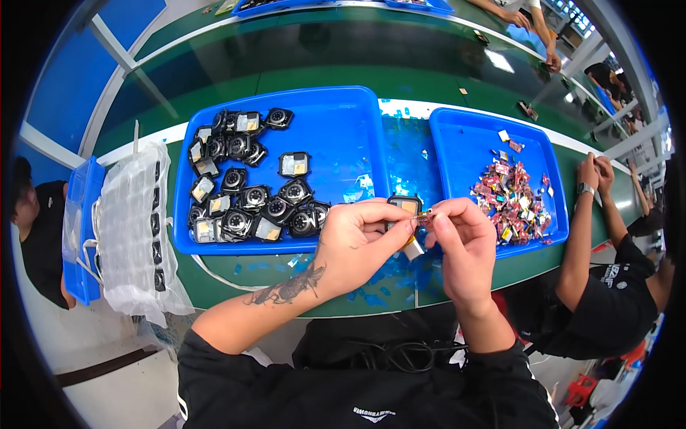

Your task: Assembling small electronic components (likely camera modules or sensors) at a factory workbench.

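Note:
Both of my hands meet over the bench between two blue trays. My left hand [357,239] is closed, thumb and fingers pinching one side of a small reddish circuit board [423,217]. The board's other side sits between the thumb and forefinger of my right hand [466,250]. Just below the fingertips hangs a small silver rectangular piece [414,249], perhaps a battery; its link to the board is hidden. Right behind my left fingers is a square black watch case [406,204] with a pale inside; whether I touch it cannot be made out.
Several black watch cases [254,196] fill part of the left blue tray [371,129]. The right blue tray [443,143] holds a heap of small red boards [511,200]. Blue film scraps [404,150] litter the green bench. Clear plastic trays [128,229] stand left; a co-worker's arms [582,214] are at right.

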`<move>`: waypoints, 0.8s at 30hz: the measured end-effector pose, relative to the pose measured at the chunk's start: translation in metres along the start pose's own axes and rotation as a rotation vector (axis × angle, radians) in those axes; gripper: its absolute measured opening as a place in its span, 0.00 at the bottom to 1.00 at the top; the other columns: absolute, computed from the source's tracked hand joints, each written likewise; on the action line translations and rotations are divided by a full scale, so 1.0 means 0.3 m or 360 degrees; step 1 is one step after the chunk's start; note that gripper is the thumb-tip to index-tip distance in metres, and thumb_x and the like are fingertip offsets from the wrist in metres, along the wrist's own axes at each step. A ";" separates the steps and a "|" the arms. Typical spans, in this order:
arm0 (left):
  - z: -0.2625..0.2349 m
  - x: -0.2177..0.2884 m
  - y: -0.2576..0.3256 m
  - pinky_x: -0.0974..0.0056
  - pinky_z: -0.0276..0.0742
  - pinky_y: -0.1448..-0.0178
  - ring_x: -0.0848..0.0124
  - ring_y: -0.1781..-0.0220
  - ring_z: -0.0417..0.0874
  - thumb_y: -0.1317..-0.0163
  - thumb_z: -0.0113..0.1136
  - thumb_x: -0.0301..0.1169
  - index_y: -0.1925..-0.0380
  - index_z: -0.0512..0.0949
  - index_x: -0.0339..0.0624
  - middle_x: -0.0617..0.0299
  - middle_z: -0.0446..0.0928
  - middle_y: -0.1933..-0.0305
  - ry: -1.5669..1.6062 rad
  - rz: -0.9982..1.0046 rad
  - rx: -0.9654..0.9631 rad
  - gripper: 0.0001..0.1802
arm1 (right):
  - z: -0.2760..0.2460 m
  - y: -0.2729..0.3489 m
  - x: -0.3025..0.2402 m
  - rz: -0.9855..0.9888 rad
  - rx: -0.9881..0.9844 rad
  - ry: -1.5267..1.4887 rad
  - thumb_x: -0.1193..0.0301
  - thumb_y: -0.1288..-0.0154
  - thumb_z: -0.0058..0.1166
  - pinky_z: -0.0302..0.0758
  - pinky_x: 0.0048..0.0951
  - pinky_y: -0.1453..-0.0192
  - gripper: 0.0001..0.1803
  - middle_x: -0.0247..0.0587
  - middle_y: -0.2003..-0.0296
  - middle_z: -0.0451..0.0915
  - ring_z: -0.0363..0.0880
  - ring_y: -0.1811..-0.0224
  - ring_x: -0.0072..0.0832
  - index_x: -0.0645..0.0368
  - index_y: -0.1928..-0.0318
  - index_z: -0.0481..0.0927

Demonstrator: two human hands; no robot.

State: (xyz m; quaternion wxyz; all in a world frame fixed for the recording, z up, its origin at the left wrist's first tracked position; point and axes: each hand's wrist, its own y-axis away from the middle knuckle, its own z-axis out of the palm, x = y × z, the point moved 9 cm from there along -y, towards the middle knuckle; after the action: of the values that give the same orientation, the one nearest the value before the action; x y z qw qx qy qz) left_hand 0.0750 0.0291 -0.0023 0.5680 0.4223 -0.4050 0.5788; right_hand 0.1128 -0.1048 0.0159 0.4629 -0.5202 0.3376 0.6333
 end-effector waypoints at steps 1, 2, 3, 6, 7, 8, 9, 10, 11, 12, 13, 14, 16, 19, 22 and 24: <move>-0.005 0.006 0.000 0.74 0.80 0.57 0.76 0.61 0.83 0.36 0.59 0.21 0.60 0.82 0.26 0.58 0.81 0.59 0.0006 0.0024 0.0018 0.08 | 0.009 0.000 -0.007 0.0006 -0.0012 0.0010 0.77 0.34 0.58 0.73 0.16 0.64 0.04 0.34 0.67 0.78 0.75 0.67 0.14 0.65 0.61 0.77; -0.011 0.013 -0.002 0.74 0.80 0.57 0.76 0.61 0.83 0.36 0.59 0.21 0.60 0.82 0.26 0.58 0.81 0.59 0.0016 0.0028 0.0029 0.08 | 0.014 0.003 -0.033 -0.0074 0.0006 0.0108 0.79 0.36 0.59 0.74 0.16 0.62 0.05 0.35 0.66 0.78 0.76 0.64 0.16 0.66 0.61 0.77; -0.004 0.022 -0.003 0.73 0.81 0.55 0.75 0.59 0.84 0.36 0.59 0.21 0.57 0.81 0.26 0.57 0.81 0.56 -0.0077 0.0041 -0.0050 0.09 | 0.016 0.005 -0.055 -0.0155 0.0023 0.0204 0.82 0.38 0.60 0.76 0.17 0.59 0.07 0.36 0.64 0.78 0.77 0.62 0.17 0.66 0.60 0.76; 0.017 0.029 0.000 0.72 0.81 0.50 0.73 0.55 0.84 0.35 0.57 0.20 0.51 0.78 0.27 0.55 0.80 0.51 -0.0042 0.0028 -0.0086 0.13 | 0.011 -0.005 -0.064 -0.0296 0.0004 0.0446 0.84 0.41 0.62 0.77 0.17 0.61 0.09 0.38 0.65 0.79 0.80 0.62 0.18 0.67 0.61 0.76; 0.016 0.025 0.001 0.71 0.81 0.47 0.72 0.52 0.83 0.35 0.56 0.20 0.47 0.76 0.28 0.53 0.79 0.48 0.0082 -0.0001 -0.0051 0.16 | 0.021 -0.002 -0.078 -0.0399 -0.0004 0.0655 0.84 0.41 0.62 0.77 0.17 0.62 0.09 0.39 0.65 0.79 0.80 0.63 0.18 0.67 0.62 0.76; 0.021 0.022 0.000 0.69 0.79 0.42 0.70 0.46 0.81 0.34 0.54 0.18 0.41 0.72 0.29 0.52 0.77 0.43 0.0122 0.0040 -0.0114 0.20 | 0.015 0.006 -0.072 -0.0434 0.0055 0.0628 0.83 0.41 0.63 0.78 0.17 0.63 0.09 0.39 0.66 0.79 0.81 0.65 0.19 0.67 0.62 0.76; 0.020 0.021 0.000 0.69 0.79 0.42 0.70 0.46 0.81 0.34 0.54 0.18 0.41 0.72 0.29 0.52 0.77 0.43 0.0120 0.0045 -0.0112 0.20 | 0.020 0.009 -0.058 -0.0438 0.0052 0.0626 0.83 0.41 0.63 0.78 0.17 0.63 0.09 0.39 0.66 0.79 0.81 0.65 0.19 0.67 0.62 0.76; 0.020 0.025 0.000 0.69 0.78 0.41 0.70 0.45 0.81 0.34 0.54 0.18 0.41 0.72 0.29 0.51 0.77 0.43 0.0141 0.0066 -0.0106 0.20 | 0.013 0.014 -0.053 -0.0478 0.0119 0.0583 0.83 0.42 0.63 0.79 0.17 0.62 0.09 0.39 0.66 0.79 0.81 0.64 0.19 0.67 0.62 0.76; 0.020 0.026 0.002 0.68 0.77 0.40 0.70 0.44 0.80 0.34 0.54 0.18 0.41 0.72 0.29 0.51 0.76 0.42 0.0167 0.0083 -0.0098 0.20 | 0.003 0.020 -0.049 -0.0513 0.0186 0.0541 0.83 0.42 0.63 0.79 0.17 0.62 0.09 0.39 0.65 0.79 0.81 0.64 0.19 0.67 0.62 0.76; 0.021 0.027 0.003 0.68 0.77 0.40 0.70 0.44 0.80 0.34 0.54 0.18 0.41 0.72 0.29 0.51 0.76 0.42 0.0167 0.0083 -0.0096 0.20 | -0.002 0.023 -0.046 -0.0542 0.0230 0.0535 0.84 0.42 0.63 0.79 0.18 0.61 0.09 0.39 0.66 0.79 0.81 0.64 0.19 0.67 0.62 0.76; 0.021 0.030 0.004 0.68 0.77 0.40 0.70 0.44 0.80 0.34 0.54 0.18 0.41 0.72 0.29 0.51 0.76 0.41 0.0148 0.0099 -0.0096 0.20 | 0.004 0.025 -0.045 -0.0541 0.0228 0.0535 0.84 0.42 0.63 0.79 0.18 0.61 0.09 0.39 0.66 0.79 0.81 0.64 0.19 0.67 0.62 0.76; 0.021 0.034 0.004 0.68 0.78 0.40 0.70 0.44 0.80 0.34 0.54 0.17 0.42 0.72 0.29 0.51 0.76 0.41 0.0129 0.0117 -0.0094 0.20 | 0.000 0.026 -0.046 -0.0544 0.0269 0.0467 0.84 0.42 0.63 0.79 0.17 0.61 0.09 0.39 0.66 0.79 0.80 0.65 0.19 0.67 0.62 0.76; 0.017 0.038 0.004 0.68 0.78 0.40 0.70 0.44 0.80 0.34 0.53 0.17 0.42 0.73 0.29 0.50 0.75 0.40 0.0092 0.0127 -0.0085 0.20 | -0.004 0.028 -0.045 -0.0547 0.0306 0.0399 0.84 0.42 0.63 0.78 0.16 0.62 0.09 0.38 0.66 0.79 0.80 0.65 0.18 0.67 0.62 0.76; 0.013 0.034 0.005 0.68 0.78 0.40 0.70 0.43 0.79 0.34 0.53 0.17 0.42 0.73 0.30 0.50 0.75 0.40 0.0068 0.0155 -0.0070 0.19 | -0.011 0.031 -0.035 -0.0543 0.0325 0.0416 0.83 0.42 0.64 0.76 0.16 0.64 0.10 0.38 0.66 0.79 0.79 0.67 0.17 0.67 0.62 0.76; 0.015 0.039 0.006 0.69 0.79 0.44 0.70 0.46 0.81 0.34 0.52 0.17 0.42 0.73 0.30 0.51 0.77 0.43 0.0061 0.0205 -0.0078 0.20 | 0.006 0.034 -0.044 -0.0635 0.0239 0.0664 0.83 0.44 0.66 0.72 0.16 0.67 0.12 0.36 0.68 0.78 0.75 0.72 0.15 0.65 0.62 0.77; 0.020 0.045 0.001 0.69 0.81 0.47 0.70 0.48 0.82 0.34 0.51 0.16 0.41 0.73 0.30 0.52 0.78 0.46 0.0042 0.0238 -0.0103 0.20 | 0.007 0.037 -0.060 -0.0697 0.0223 0.0754 0.83 0.45 0.66 0.72 0.16 0.67 0.13 0.36 0.67 0.78 0.75 0.70 0.15 0.65 0.61 0.76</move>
State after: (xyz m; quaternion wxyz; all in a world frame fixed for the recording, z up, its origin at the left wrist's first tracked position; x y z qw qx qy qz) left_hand 0.0749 0.0277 0.0124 0.5418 0.3648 -0.4463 0.6117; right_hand 0.1022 -0.1111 0.0333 0.5313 -0.6802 0.3589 0.3553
